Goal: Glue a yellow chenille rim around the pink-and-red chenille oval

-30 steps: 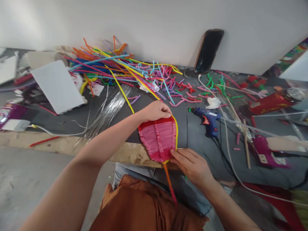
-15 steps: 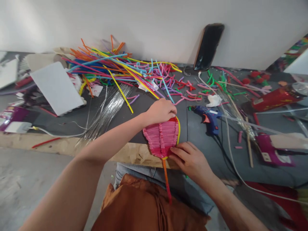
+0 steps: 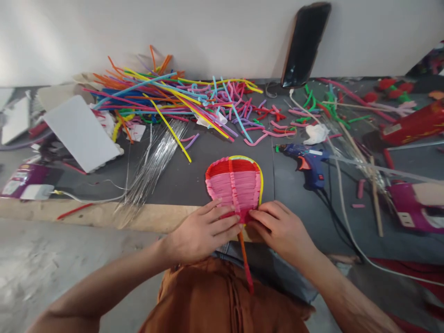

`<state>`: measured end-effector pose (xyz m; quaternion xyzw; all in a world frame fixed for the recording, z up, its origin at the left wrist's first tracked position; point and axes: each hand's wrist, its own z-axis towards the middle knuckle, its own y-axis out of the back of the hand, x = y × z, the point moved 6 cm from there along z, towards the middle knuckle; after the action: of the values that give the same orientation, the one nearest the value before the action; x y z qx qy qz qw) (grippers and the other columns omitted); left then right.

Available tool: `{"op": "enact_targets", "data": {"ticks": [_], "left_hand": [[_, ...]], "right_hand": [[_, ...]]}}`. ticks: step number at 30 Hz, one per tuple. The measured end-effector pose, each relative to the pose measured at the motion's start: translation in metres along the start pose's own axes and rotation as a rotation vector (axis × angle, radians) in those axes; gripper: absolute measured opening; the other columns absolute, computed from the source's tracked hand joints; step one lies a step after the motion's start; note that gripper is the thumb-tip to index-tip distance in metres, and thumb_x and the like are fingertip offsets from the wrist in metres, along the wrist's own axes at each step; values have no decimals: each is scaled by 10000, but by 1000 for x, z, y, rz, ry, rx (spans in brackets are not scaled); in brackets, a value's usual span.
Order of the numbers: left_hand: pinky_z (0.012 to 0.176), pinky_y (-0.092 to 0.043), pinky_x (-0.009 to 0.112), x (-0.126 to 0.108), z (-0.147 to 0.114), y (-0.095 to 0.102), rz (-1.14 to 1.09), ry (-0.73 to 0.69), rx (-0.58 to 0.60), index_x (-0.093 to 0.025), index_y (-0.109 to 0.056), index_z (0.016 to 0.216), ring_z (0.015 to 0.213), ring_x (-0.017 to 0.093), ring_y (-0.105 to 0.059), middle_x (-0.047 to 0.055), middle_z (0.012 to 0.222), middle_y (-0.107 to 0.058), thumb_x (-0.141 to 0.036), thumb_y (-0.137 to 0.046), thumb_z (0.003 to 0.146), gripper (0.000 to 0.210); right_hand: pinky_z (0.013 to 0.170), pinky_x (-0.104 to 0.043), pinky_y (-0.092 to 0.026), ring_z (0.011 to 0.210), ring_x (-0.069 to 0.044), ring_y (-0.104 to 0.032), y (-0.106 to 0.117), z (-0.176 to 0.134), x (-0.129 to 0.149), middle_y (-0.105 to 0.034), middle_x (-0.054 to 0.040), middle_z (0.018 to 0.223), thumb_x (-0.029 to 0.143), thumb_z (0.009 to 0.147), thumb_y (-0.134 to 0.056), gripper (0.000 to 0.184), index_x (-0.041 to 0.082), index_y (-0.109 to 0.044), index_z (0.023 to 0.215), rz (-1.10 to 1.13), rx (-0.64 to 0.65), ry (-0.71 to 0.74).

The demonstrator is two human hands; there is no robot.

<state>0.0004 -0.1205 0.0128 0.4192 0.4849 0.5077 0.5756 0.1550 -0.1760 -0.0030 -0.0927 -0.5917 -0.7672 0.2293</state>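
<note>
A rounded, fan-shaped pipe-cleaner piece [image 3: 222, 181] lies at the table's front edge, pink in the middle and red along the top. A yellow pipe cleaner [image 3: 261, 182] runs round its top and right rim. From its narrow lower end an orange and red stem [image 3: 243, 252] hangs over the edge. My left hand [image 3: 204, 229] rests on its lower left part, fingers stretched out flat. At the lower right rim, my right hand [image 3: 280, 226] pinches the edge by the yellow pipe cleaner. Its fingertips partly hide what they grip.
Loose coloured pipe cleaners [image 3: 156, 95] heap along the wall. A blue glue gun [image 3: 310, 166] lies to the right with its cable trailing. A phone [image 3: 305, 46] leans on the wall. Silver wires [image 3: 156, 157] and a white card [image 3: 81, 134] lie to the left.
My left hand has moved from the top of the piece down to its lower left, uncovering the red top. My right hand stays at the lower right rim. The view has shifted slightly.
</note>
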Motion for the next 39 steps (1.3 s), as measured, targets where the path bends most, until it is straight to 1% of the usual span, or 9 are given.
{"op": "enact_targets", "data": {"ticks": [6,11,15,18,20,22,28,31,39], "left_hand": [[1140,-302,493,-5,-2,-8,102,5,29,-213,-540,1288,1251,246,-488,44,1330,-573,-204,-496,917,373],[1128,-343,434,-10,-3,-10,146,-30,51,-184,-546,1290,1311,247,-438,60,1411,-500,-231,-520,902,392],[1124,-348,408,-10,-2,-12,132,-73,78,-140,-537,1300,1306,239,-451,78,1396,-515,-218,-489,908,403],[1132,-335,403,-10,-1,-12,113,-89,87,-127,-546,1288,1319,240,-436,83,1388,-524,-216,-488,903,399],[1127,-339,408,-9,-1,-11,98,-90,87,-131,-565,1265,1320,246,-437,89,1379,-532,-219,-501,894,387],[1118,-348,411,-9,0,-11,88,-87,86,-140,-581,1246,1314,251,-446,92,1370,-540,-215,-503,889,373],[1110,-350,425,-8,2,-10,98,-97,93,-157,-589,1234,1284,249,-477,64,1365,-548,-201,-455,912,352],[1115,-337,433,-8,3,-8,120,-101,90,-150,-573,1254,1274,247,-481,53,1365,-549,-218,-429,933,359],[1122,-324,441,-10,0,-10,150,-96,90,-167,-569,1261,1292,242,-462,55,1377,-537,-221,-444,929,359]], "right_hand": [[679,-306,-521,750,-182,-570,2,3,1,-651,-66,817,223,891,-564,135,178,-684,933,-12,-8,-9],[683,-310,-527,748,-177,-587,2,4,2,-657,-63,812,231,900,-549,147,184,-683,938,6,3,-20],[691,-306,-535,764,-172,-604,7,3,-2,-664,-65,841,253,907,-548,165,176,-673,982,52,11,-20],[738,-306,-537,820,-166,-620,20,-1,-19,-667,-68,916,227,913,-536,199,193,-658,1066,56,-79,-96],[758,-329,-532,829,-176,-618,29,-4,-30,-670,-67,924,204,913,-525,216,211,-662,1079,-20,-153,-165],[765,-359,-524,833,-197,-601,32,-6,-34,-679,-70,905,199,905,-527,229,212,-669,1083,-87,-178,-187],[784,-416,-467,926,-245,-538,15,-13,-17,-700,-87,1026,154,890,-493,367,211,-604,1234,-100,-109,-201],[785,-408,-440,945,-243,-525,10,-14,-8,-702,-82,1059,111,883,-482,382,200,-596,1236,-89,-80,-173],[816,-397,-498,937,-222,-547,18,-16,-10,-680,-83,1040,125,883,-514,356,217,-605,1215,-21,-125,-141]]}}
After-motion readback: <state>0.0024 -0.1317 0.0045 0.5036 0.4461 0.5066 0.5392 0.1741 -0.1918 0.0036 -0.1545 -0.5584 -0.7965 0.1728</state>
